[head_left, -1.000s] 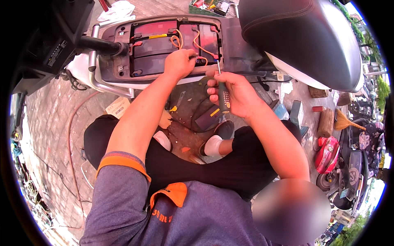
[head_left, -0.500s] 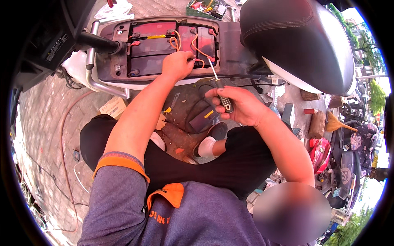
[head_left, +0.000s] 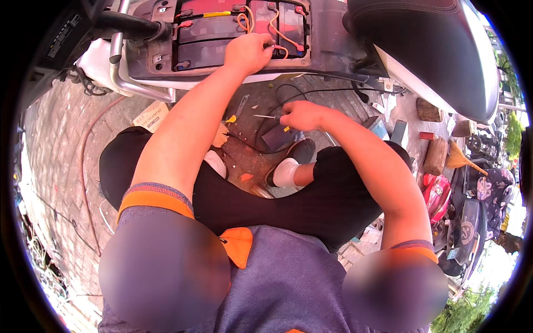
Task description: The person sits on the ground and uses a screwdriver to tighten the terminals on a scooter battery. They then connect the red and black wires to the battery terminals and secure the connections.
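Note:
Inside the open battery bay of a scooter lie several dark batteries (head_left: 205, 54) joined by orange wires. My left hand (head_left: 249, 54) rests over the bay, its fingers pinched at the end of a short orange wire (head_left: 284, 50). The exact contact is partly hidden by the fingers. Lower and to the right, my right hand (head_left: 305, 115) is closed round a screwdriver (head_left: 265, 116), whose shaft points left. The handle is mostly covered by my fingers. That tool is apart from the batteries, above the ground between my feet.
The raised black seat (head_left: 427, 50) stands right of the bay. A bent metal rail (head_left: 119, 75) is on the left. Below lie a dark box with a yellow label (head_left: 276, 137), a cable and a cardboard piece (head_left: 151, 115). Wooden blocks (head_left: 435, 155) and a broom (head_left: 461, 159) are at right.
My right hand has drawn the screwdriver back from the wire terminal and turned it to point left. My left hand stays at the wire. The view has shifted, so the bay sits higher.

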Tool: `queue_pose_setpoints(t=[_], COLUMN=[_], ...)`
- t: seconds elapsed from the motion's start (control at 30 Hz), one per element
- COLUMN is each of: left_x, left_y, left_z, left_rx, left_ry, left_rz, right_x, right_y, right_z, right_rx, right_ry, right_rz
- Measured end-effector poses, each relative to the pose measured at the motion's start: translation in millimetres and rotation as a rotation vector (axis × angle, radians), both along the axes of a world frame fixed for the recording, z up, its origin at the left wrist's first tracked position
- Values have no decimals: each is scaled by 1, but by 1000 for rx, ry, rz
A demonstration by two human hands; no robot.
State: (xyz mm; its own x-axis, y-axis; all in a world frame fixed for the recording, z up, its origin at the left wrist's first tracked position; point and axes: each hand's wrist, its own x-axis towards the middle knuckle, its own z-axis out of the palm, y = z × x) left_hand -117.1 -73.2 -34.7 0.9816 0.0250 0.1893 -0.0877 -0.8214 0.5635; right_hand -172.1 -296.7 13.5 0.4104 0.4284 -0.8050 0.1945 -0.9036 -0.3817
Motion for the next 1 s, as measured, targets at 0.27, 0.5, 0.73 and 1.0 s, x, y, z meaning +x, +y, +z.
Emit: queue_pose_setpoints(t=[0.27,0.5,0.73,1.0], left_x=[1,-1,2,0], left_y=[-3,-6,0,-1], left_z=[-1,-1,-7,5], left_rx=[-8,24,-4,-22], left_ry=[-12,-17,-25,45], left_rz=[7,3,2,-6], right_x=[-27,-19,25,45], right_y=[40,34,10,16], right_z=[-183,-169,23,147], right_rx=[-69,-69,276,406], right_ry=[-190,-286,-484,-1111], right_rz=[34,97,395,265])
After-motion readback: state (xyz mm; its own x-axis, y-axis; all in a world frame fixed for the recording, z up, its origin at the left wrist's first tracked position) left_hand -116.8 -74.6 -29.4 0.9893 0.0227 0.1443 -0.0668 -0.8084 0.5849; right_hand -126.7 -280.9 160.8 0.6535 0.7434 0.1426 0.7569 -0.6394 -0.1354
